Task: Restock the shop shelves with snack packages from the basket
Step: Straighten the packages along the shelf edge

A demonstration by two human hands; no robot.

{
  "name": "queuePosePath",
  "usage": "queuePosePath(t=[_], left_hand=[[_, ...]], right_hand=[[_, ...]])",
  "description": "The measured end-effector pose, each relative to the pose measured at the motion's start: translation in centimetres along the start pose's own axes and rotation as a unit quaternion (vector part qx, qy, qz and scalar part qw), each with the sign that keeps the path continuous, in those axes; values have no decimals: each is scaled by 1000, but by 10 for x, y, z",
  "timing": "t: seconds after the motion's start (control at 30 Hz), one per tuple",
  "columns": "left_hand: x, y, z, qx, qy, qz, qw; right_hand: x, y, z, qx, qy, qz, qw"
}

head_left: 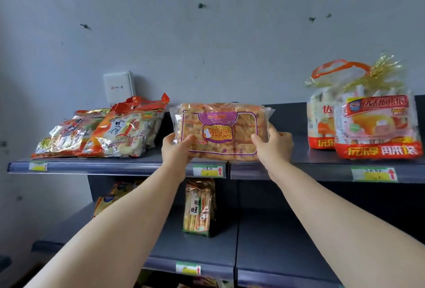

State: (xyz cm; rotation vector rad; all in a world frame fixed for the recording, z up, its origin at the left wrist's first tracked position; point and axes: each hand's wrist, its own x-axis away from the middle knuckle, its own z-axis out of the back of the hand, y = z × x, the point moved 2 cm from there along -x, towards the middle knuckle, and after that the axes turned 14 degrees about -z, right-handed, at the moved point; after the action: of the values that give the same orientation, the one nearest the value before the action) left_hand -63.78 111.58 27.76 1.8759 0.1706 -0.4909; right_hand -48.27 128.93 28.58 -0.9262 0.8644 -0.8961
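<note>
At the front edge of the top shelf (296, 154), near the middle, gripping a clear-wrapped snack package (220, 131) with a purple label by its lower corners, with left hand (176, 149) and right hand (273, 146) both curled round it, thumbs on the face. Placing step, seemingly; cannot tell whether resting on the shelf yet. Next, likely: push back into the gap between the rice-cracker bags (103, 133) at the left end and the handled bags (368, 124) at the right, then release gently to avoid tipping.
</note>
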Motion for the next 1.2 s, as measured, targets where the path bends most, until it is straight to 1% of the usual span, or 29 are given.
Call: queuePosePath(t=[0.07, 0.1, 0.13, 0.17, 0.2, 0.23, 0.27, 0.3, 0.33, 0.4, 0.5, 0.6, 0.67, 0.73, 0.77, 0.83, 0.9, 0.97, 1.1, 1.2], left_hand=[[-32, -8, -8, -88, -37, -31, 995], [-45, -13, -12, -144, -67, -46, 986], [-55, -19, -16, -204, -104, -52, 972], [-63, -27, -19, -275, -144, -47, 949], [-68, -35, -21, -364, -185, -36, 912], [-72, -44, -21, -457, -217, -33, 862], [-76, -53, -22, -527, -230, -41, 817], [-78, -59, -24, -561, -228, -55, 794], [-81, -62, -27, -570, -219, -67, 789], [-80, -62, -34, -562, -197, -76, 800], [-70, -59, -40, -556, -163, -95, 809], [-46, -54, -47, -518, -155, -181, 821], [-26, -49, -52, -491, -168, -234, 822], [-2, -46, -59, -486, -205, -264, 808], [12, -45, -63, -490, -227, -277, 795], [41, -46, -72, -503, -265, -306, 763], [70, -48, -80, -506, -291, -324, 744], [98, -52, -86, -509, -315, -314, 737], [155, -71, -92, -552, -389, -235, 699], [203, -98, -91, -568, -442, -169, 673]], right_hand=[[-21, -8, -22, -35, 0, -17, 999], [-31, -8, -31, -37, 6, -26, 999], [-40, -7, -38, -23, 16, -31, 999], [-47, -4, -45, 6, 23, -35, 999], [-53, 1, -52, 40, 22, -39, 998], [-57, 5, -57, 74, 16, -40, 996], [-59, 10, -63, 107, 10, -35, 994], [-60, 13, -68, 139, 8, -25, 990], [-61, 15, -71, 166, 11, -15, 986], [-63, 15, -76, 196, 25, -3, 980], [-60, 16, -77, 200, 30, 9, 979], [-50, 23, -71, 176, 36, 56, 982], [-38, 32, -64, 158, 42, 128, 978], [-24, 47, -55, 174, 42, 210, 961], [-18, 56, -50, 188, 37, 243, 951], [-7, 77, -37, 218, 25, 278, 935], [4, 99, -19, 268, 6, 266, 926], [14, 124, 3, 313, -23, 242, 918], [35, 183, 53, 374, -85, 171, 907], [55, 234, 85, 392, -146, 73, 905]])
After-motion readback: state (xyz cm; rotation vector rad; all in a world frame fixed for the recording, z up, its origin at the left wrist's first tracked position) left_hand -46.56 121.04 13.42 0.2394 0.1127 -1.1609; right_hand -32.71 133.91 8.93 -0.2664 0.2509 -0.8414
